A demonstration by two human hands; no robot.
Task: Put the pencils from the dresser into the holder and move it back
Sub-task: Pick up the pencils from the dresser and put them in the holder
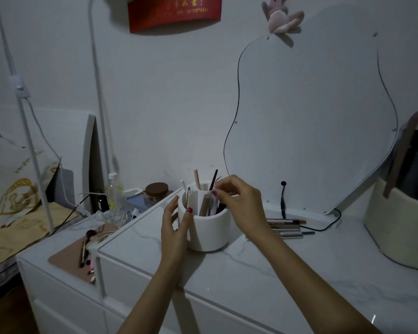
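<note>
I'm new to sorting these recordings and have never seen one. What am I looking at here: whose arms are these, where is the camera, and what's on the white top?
There is no machine here: the arms belong to a person wearing a camera on the head, so the one picture looks forward and down at their own hands. The left hand rests against the side of a white holder standing on the dresser. The right hand pinches a thin pencil at the holder's mouth; others already stand inside. More pencils lie on the top behind the right wrist, beside a black cable. A basket stands at far right.
</note>
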